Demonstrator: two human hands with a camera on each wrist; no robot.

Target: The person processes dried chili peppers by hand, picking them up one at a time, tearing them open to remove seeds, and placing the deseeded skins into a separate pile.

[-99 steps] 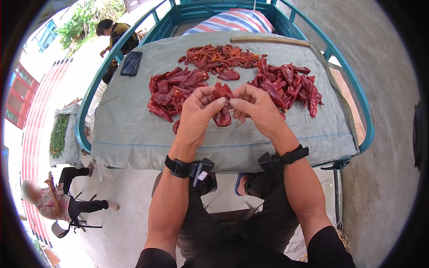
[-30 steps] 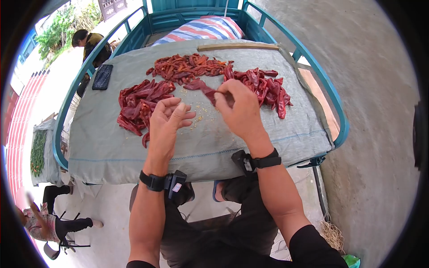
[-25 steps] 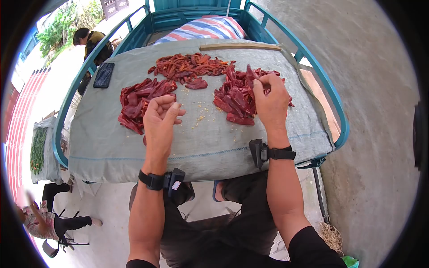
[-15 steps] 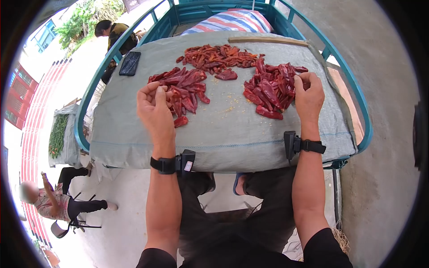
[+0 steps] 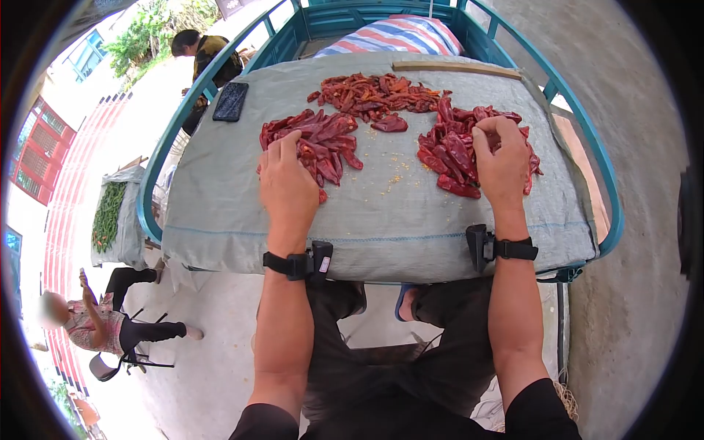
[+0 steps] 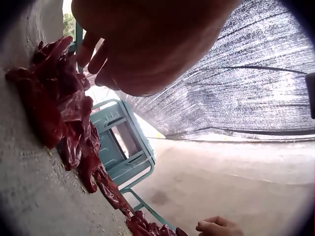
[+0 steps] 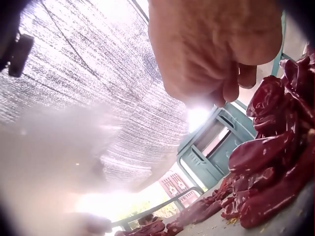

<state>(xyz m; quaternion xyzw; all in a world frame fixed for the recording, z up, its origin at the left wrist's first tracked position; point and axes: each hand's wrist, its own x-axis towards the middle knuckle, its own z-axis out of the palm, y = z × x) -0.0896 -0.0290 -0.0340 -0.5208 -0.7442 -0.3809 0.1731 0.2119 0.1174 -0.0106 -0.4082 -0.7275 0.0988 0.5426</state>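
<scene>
In the head view, the left hand (image 5: 287,185) reaches palm down over the near edge of the left pile of large, glossy red peppers (image 5: 334,132), its fingers loosely extended. The left wrist view shows its fingertips beside those peppers (image 6: 47,118); any contact is unclear. The right hand (image 5: 504,163) hovers at the right pile of similar peppers (image 5: 456,150), fingers loosely bent, with nothing seen in them. Smaller, orange-red pieces (image 5: 374,95) form a pile farther back, and one single red pepper (image 5: 390,123) lies just in front of it.
Pale seeds (image 5: 396,176) are scattered on the grey cloth (image 5: 220,191). A dark phone (image 5: 230,102) lies at the back left, a wooden strip (image 5: 456,70) at the back. Teal rails (image 5: 598,161) flank the cloth. One person sits at left (image 5: 103,326); another bends beyond the rail (image 5: 213,55).
The two hands have parted from one pepper, which the right hand carried to the right pile. Since then the left hand has turned palm down over the left pile; the right remains at its pile.
</scene>
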